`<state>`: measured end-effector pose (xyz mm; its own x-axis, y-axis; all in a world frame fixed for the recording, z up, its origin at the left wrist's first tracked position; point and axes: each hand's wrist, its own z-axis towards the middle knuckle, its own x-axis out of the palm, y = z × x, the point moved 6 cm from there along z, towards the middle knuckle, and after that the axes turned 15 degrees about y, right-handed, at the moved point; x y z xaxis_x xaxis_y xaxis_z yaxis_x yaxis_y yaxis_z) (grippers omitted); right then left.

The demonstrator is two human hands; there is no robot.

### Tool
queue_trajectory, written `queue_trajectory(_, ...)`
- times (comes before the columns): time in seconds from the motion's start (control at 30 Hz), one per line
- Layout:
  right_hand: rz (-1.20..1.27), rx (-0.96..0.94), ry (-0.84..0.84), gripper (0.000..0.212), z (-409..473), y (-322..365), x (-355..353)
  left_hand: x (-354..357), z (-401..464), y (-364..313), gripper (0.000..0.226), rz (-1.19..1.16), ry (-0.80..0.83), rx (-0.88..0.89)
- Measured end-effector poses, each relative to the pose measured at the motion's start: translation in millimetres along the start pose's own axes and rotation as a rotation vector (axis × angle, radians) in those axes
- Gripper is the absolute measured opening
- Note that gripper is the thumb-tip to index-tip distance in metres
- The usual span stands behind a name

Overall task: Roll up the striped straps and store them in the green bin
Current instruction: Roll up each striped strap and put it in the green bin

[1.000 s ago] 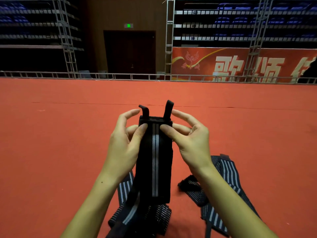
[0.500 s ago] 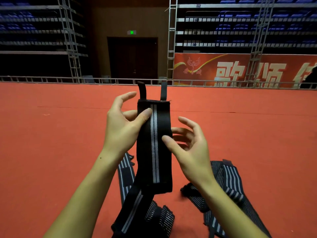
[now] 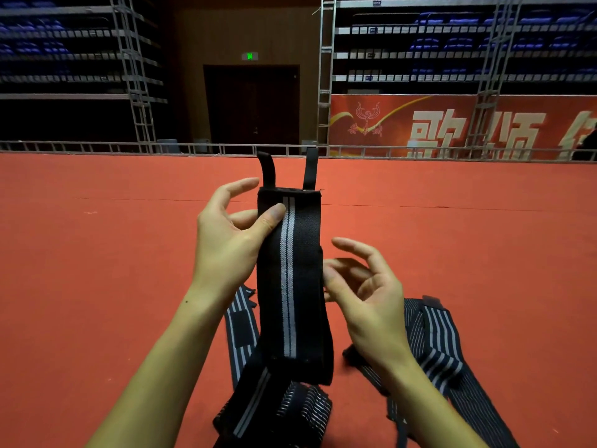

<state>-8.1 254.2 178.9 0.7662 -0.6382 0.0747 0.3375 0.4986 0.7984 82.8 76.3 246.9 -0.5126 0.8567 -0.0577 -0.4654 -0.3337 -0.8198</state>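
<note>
Red floor (image 3: 97,302) fills the view. Loose striped straps (image 3: 433,344) lie at five o'clock. At centre a black strap (image 3: 290,286) hangs upright, pinched near its top by the left hand (image 3: 226,250); the right hand (image 3: 365,295), fingers loosely spread, touches its three-o'clock edge.
</note>
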Motion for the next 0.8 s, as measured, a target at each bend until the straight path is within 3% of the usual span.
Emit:
queue_trajectory(0.57, -0.067, 0.034, 0.055, 0.054, 8, 0, 9, 0, -16, -4, 0.053, -0.017, 0.0, 0.032)
queue_trajectory(0.8, 0.123, 0.184, 0.003, 0.058, -1, -20, 14, 6, -28, -3, 0.058, -0.025, -0.007, 0.068)
